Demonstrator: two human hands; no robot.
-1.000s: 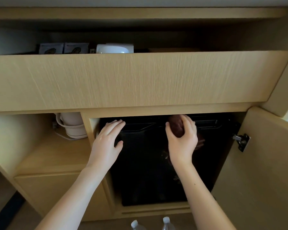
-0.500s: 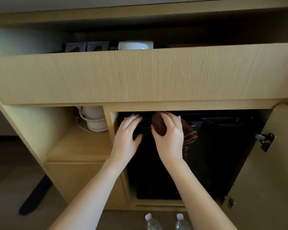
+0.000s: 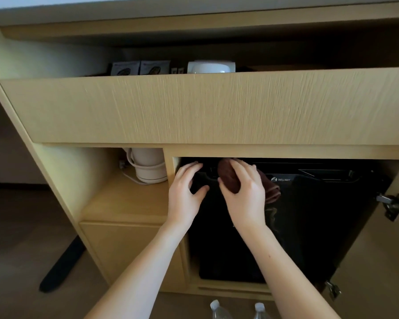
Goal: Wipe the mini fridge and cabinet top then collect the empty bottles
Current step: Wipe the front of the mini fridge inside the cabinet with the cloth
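- The cabinet (image 3: pixel 205 107) encloses the mini fridge, with a broad pale panel running above it. Its top is, by my reading, a later step, since the cloth is at work lower down.
- The mini fridge (image 3: pixel 297 226) is black and sits in the cabinet's right bay, whose door stands open. Wiping its front appears to be the step in hand, at the upper left corner.
- The kettle (image 3: pixel 148 166) is white and stands in the open bay left of the fridge, apart from it and out of the way.
- The right hand (image 3: pixel 244 194) is at the fridge's upper front, its grip clamped on the cloth and pressing it against the door.
- The left hand (image 3: pixel 184 196) lies on the fridge's upper left edge, its grip apart and holding nothing. It is likely bracing.
- The cloth (image 3: pixel 228 180) is brown and bunched, touching the fridge near its top strip, with a loose end trailing toward the logo.
- The bottles (image 3: pixel 219 310) are two, white-capped, on the floor in front of the fridge. Whether they are empty cannot be told.
- The next move probably calls for a firm sweep rightward across the fridge's top strip, then down its front.
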